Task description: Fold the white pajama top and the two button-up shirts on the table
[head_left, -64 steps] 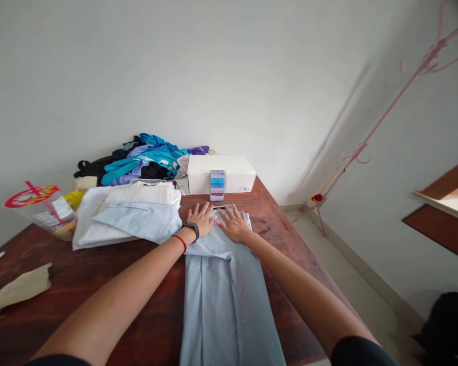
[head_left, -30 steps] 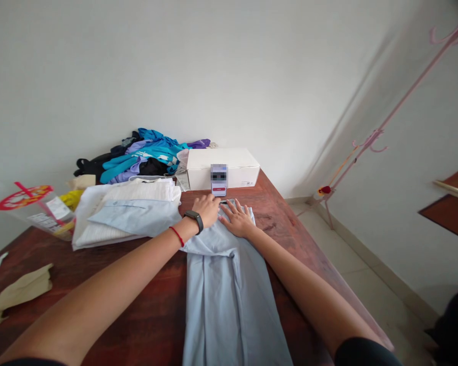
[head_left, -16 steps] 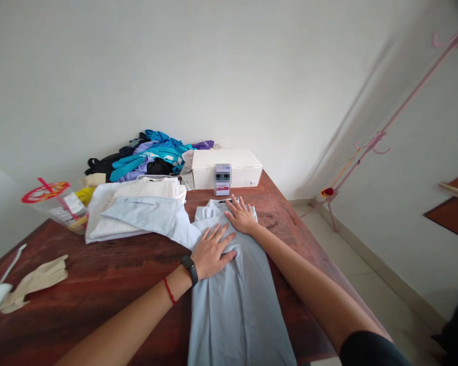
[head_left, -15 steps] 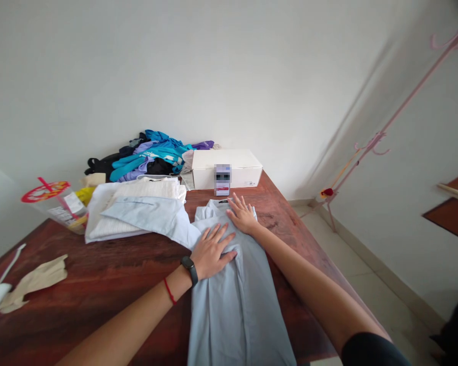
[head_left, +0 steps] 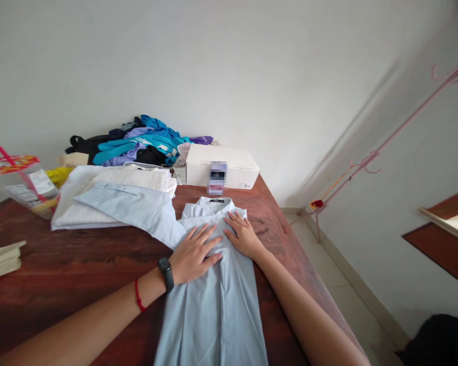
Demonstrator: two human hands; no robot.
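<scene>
A light blue collared shirt [head_left: 204, 315] lies lengthwise on the dark wooden table [head_left: 80, 284], its collar toward the wall. One sleeve stretches out to the left over a stack of folded white cloth [head_left: 87, 218]. My left hand [head_left: 194, 254] rests flat on the shirt's upper left part, fingers spread. On the upper right part, just below the collar, my right hand [head_left: 244, 236] lies with its fingers stretched out. Both palms press on the fabric without gripping it. The shirt's lower end runs out of view.
Behind the collar stand a small printed box [head_left: 216, 189] and a white carton [head_left: 236, 178]. A heap of clothes [head_left: 148, 147] lies against the wall. At left are a plastic cup [head_left: 30, 190] and a beige scrap [head_left: 2, 260]. A pink rack [head_left: 404, 122] leans at right.
My right hand has slid back from the collar toward me, so the collar and its label now show. My left hand stays flat on the shirt. The camera view has shifted right.
</scene>
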